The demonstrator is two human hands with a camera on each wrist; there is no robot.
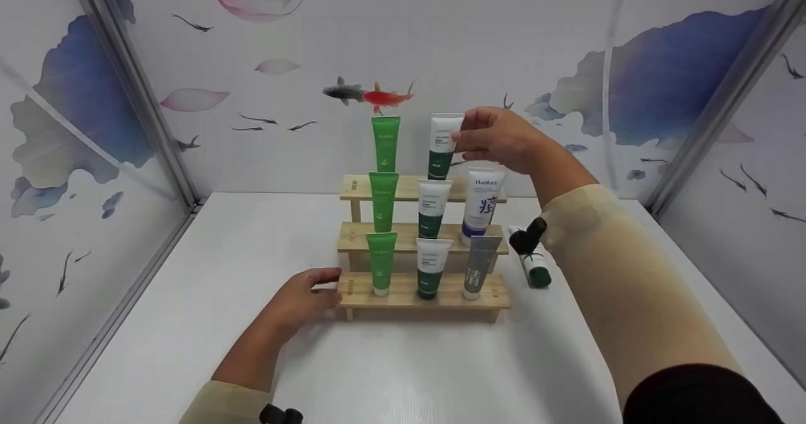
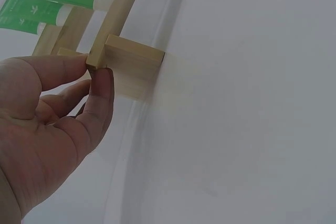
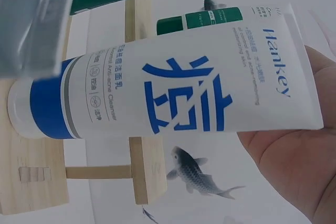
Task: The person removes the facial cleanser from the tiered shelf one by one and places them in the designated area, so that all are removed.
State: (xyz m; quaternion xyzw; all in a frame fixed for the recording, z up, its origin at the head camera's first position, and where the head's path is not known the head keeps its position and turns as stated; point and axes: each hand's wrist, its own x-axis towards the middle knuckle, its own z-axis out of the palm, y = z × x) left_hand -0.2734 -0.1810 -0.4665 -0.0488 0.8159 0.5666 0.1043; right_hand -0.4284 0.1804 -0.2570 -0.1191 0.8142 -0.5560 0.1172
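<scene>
White tube (image 1: 446, 139) with dark green lower part, upright over the far top step, foot hidden, right edge pinched by right hand (image 1: 504, 137); three-step pale wooden rack (image 1: 400, 293), upright, near step's left end pinched by left hand (image 1: 308, 299).

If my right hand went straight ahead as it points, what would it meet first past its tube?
Likely the green tube on the top wooden step, left of the white-and-green tube in your right hand; depth is unclear.

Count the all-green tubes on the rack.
3, all on the left side of the rack: the top green tube, the middle green tube and the bottom green tube. Any behind them would be hidden.
</scene>
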